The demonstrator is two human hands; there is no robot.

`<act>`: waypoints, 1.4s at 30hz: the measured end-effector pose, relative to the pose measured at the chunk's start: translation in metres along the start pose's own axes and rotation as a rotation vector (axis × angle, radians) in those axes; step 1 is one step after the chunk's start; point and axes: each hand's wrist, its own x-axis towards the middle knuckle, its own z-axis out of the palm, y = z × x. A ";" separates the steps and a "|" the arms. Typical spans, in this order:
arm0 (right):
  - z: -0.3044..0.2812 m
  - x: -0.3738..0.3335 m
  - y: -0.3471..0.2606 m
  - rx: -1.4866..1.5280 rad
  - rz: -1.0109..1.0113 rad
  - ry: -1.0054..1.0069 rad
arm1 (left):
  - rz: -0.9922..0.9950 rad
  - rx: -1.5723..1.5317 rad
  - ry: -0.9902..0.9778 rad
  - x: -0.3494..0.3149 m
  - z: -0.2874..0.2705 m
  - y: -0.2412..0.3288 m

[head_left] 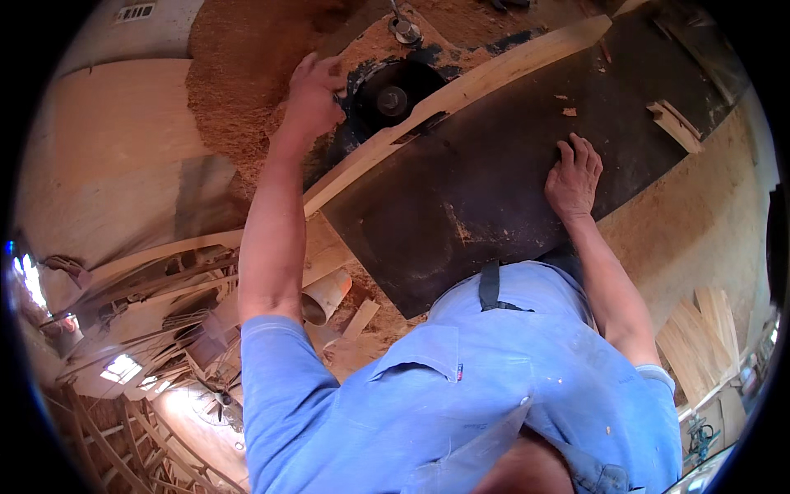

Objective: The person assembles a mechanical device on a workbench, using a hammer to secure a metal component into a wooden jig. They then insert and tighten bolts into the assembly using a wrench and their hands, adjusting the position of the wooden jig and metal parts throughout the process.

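Note:
My left hand (314, 97) reaches out at the left edge of a round black disc (380, 81) with a metal hub at its middle. Its fingers are partly spread; whether they touch the disc's rim, I cannot tell. My right hand (573, 179) lies on the dark tabletop (494, 177), fingers slightly bent and apart, with nothing in them. A long pale wooden bar (494, 76) runs slantwise across the tabletop between the disc and me. It has a notch beside the disc.
Brown sawdust (247, 62) is heaped beyond my left hand. A metal knob (405, 30) stands behind the disc. Small wood offcuts (676, 126) lie on the tabletop's right end. Scrap wood and a pale bucket (327, 295) are at the lower left, boards (695, 342) at the lower right.

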 end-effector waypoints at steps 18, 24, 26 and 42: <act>0.001 -0.002 0.004 -0.005 -0.027 0.039 | -0.975 -1.506 0.401 -0.052 0.032 0.035; 0.005 0.000 0.002 -0.014 -0.041 0.096 | -0.754 -1.272 0.174 -0.016 0.028 -0.021; 0.003 0.003 0.001 -0.018 -0.036 0.117 | -0.650 -0.915 0.211 -0.007 0.011 -0.010; -0.055 0.135 -0.068 0.252 -0.451 0.337 | -0.875 -0.285 0.475 -0.151 0.095 0.026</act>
